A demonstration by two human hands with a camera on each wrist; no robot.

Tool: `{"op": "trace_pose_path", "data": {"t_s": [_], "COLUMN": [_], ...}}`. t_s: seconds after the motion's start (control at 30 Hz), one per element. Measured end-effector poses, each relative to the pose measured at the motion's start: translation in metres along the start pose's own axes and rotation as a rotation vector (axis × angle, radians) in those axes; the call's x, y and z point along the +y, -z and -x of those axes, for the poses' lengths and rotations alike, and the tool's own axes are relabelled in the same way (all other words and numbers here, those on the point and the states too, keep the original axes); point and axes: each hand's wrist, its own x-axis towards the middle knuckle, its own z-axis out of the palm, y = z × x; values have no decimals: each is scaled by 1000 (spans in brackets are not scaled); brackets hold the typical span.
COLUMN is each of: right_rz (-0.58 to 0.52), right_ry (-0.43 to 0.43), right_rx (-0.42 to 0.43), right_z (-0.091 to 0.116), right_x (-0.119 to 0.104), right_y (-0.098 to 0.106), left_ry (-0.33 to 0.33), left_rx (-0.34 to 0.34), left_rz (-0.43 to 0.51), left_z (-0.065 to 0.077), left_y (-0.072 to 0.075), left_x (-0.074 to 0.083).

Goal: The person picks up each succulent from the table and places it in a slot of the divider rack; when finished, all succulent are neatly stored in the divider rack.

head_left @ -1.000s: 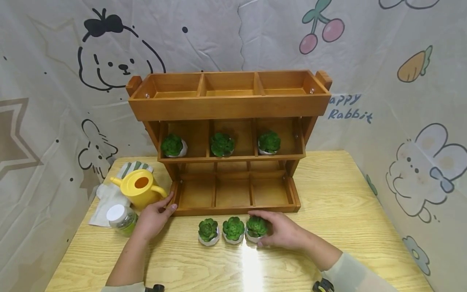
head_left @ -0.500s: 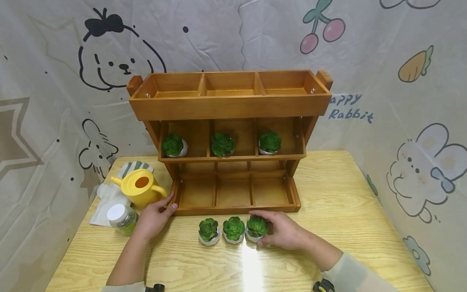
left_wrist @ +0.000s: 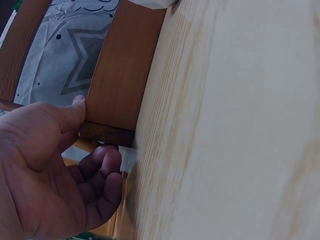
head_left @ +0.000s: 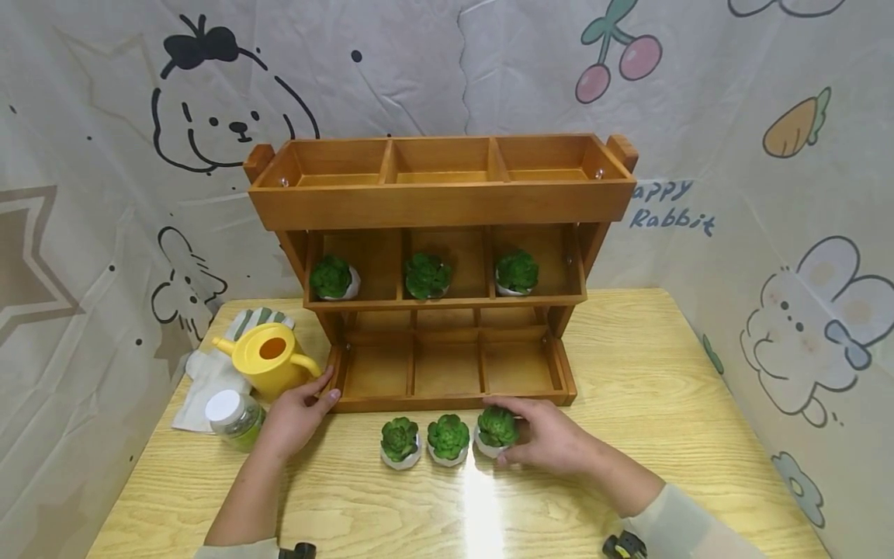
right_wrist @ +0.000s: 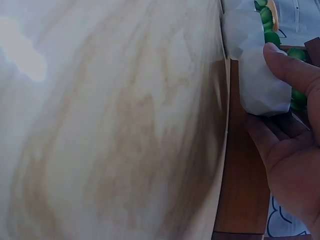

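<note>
Standing at twelve o'clock in the head view, the three-tier wooden rack (head_left: pixel 442 206) looks stiff and fairly heavy, its seven-thirty corner pinched by the left hand (head_left: pixel 296 419). From three o'clock, the right hand (head_left: pixel 552 439) grips the end potted succulent (head_left: pixel 497 427) between thumb and fingers, just off the rack's half-past-five edge, with two matching succulents (head_left: pixel 448 439) lined up toward its nine o'clock. It should prove light, its faceted white pot (right_wrist: pixel 262 85) perhaps slippery and its leaves soft, so the pot wall is the better hold.
</note>
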Motion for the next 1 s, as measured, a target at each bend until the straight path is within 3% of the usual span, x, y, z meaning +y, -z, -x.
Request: {"op": "trace_pose_path", "data": {"t_s": [1.0], "right_rz": [-129], "right_ry": [74], "right_rx": [77], "right_z": [-3], "right_x": [-4], "right_y": [46], "left_ry": [2], "left_rx": [-3], "left_rz": [-2], "left_z": [0], "left_y": [1], "left_x": [1]}}
